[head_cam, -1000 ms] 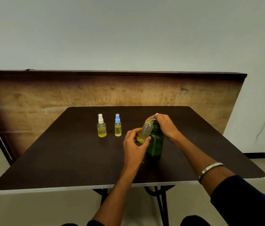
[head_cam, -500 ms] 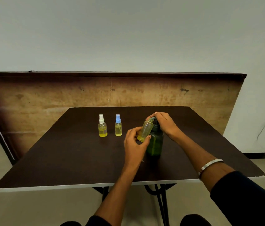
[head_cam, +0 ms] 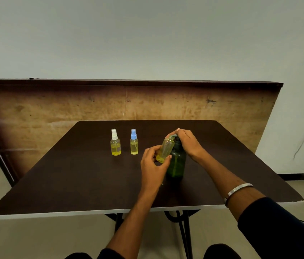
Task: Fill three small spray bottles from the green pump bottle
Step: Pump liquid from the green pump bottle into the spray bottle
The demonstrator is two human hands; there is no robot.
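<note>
Item 1, green pump bottle: upright on the dark tabletop, just right of centre, placed where both hands meet without stretching. Item 2, right hand: draped over the pump head at the bottle's 12 o'clock, fingers curled down onto the head, apparently to press out liquid while also steadying the bottle; how far the pump is pressed cannot be told. Item 3, uncapped spray bottle: small, clear, yellow liquid pooled at its base, tilted so its open mouth leans up toward the pump spout, touching the green bottle's shoulder at about its 10 o'clock; the tilt likely lines mouth and spout so nothing spills. Item 4, left hand: fingers and thumb clamped around the lower half of the tilted bottle, holding it off the tabletop at that angle. Item 5, white-capped spray bottle and item 6, blue-capped spray bottle: upright, side by side, at 10 o'clock from the green bottle and well apart from it, each holding yellow liquid and capped, probably set aside as finished. Judgement: bottle 3 of 3 is being filled; its cap is not visible. Item 7, wooden board: standing behind the tabletop at 12 o'clock. Item 8, metal bangle: on the right wrist.
</note>
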